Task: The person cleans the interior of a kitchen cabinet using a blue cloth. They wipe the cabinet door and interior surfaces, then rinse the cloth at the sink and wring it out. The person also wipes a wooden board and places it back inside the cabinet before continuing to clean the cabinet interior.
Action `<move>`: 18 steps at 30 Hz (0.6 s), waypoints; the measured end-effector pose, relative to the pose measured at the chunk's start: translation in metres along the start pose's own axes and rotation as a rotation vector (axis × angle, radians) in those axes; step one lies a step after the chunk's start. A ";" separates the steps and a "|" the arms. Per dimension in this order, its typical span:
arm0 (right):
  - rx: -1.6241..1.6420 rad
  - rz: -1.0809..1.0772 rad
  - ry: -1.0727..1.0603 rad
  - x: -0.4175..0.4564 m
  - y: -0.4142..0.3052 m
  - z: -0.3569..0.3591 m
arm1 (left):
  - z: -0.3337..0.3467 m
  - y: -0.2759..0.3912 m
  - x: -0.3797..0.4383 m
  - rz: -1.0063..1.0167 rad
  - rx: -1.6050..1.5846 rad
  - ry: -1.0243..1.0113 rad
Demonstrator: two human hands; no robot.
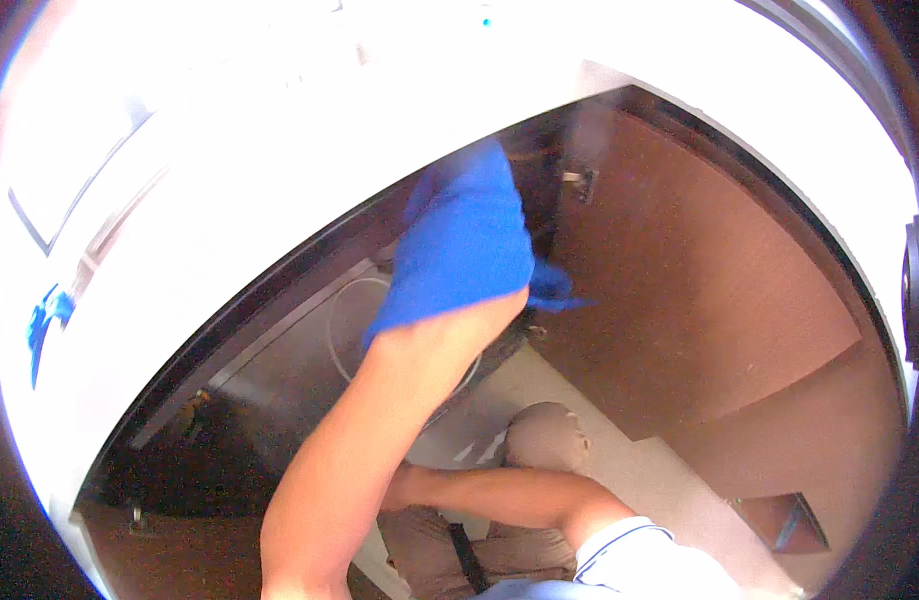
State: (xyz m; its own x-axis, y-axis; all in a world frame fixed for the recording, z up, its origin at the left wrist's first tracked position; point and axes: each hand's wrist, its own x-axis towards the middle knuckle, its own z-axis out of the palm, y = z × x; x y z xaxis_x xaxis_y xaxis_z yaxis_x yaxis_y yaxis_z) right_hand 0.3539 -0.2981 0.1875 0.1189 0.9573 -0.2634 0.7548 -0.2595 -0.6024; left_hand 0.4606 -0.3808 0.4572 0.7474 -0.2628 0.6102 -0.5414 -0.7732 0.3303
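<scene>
My left forearm reaches up and away, under the edge of a bright white countertop (pixel 279 187). A blue cloth (pixel 463 247) lies around its far end and covers my left hand, so its fingers cannot be seen. A loose fold of blue cloth sticks out to the right. My right arm crosses low from the right, out of a white sleeve (pixel 624 555). My right hand (pixel 403 484) is mostly hidden behind the left forearm, and its grip does not show. Beneath the arms is a dark cabinet interior (pixel 279 382) with a thin pale loop, perhaps a hose.
A brown cabinet door (pixel 699 285) with a metal hinge (pixel 579 182) stands at the right. Another hinge (pixel 137 517) shows at lower left. A second blue cloth (pixel 48 322) is at the far left. My bent knee (pixel 546 435) in beige trousers is close to the opening.
</scene>
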 end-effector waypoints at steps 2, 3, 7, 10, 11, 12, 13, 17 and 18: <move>0.078 -0.037 0.068 -0.002 -0.002 0.002 | 0.027 0.007 0.037 0.100 -0.036 -0.053; 0.118 -0.054 0.101 -0.002 -0.001 0.004 | 0.036 0.010 0.053 0.141 -0.048 -0.141; 0.242 -0.119 0.192 -0.004 -0.001 0.003 | 0.074 0.021 0.103 0.021 0.074 -0.268; 0.300 -0.156 0.228 -0.003 0.003 0.009 | 0.089 0.024 0.124 0.014 0.087 -0.335; 0.321 -0.165 0.235 -0.003 0.004 0.014 | 0.089 0.018 0.124 -0.056 0.010 -0.373; 0.337 -0.159 0.254 -0.007 0.007 0.012 | 0.087 0.021 0.127 -0.061 -0.007 -0.377; 0.358 -0.156 0.273 -0.013 0.010 0.011 | 0.085 0.024 0.129 -0.070 -0.022 -0.380; 0.460 -0.131 0.355 -0.022 0.030 0.009 | 0.103 0.019 0.116 -0.068 -0.003 -0.320; 0.484 -0.108 0.399 -0.028 0.038 0.008 | 0.116 0.013 0.105 -0.108 -0.059 -0.361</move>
State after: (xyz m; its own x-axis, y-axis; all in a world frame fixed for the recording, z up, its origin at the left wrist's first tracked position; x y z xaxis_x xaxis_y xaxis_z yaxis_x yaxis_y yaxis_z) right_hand 0.3740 -0.3358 0.1656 0.3601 0.9308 0.0623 0.4102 -0.0980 -0.9067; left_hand 0.5764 -0.4853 0.4424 0.8831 -0.3766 0.2798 -0.4657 -0.7759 0.4256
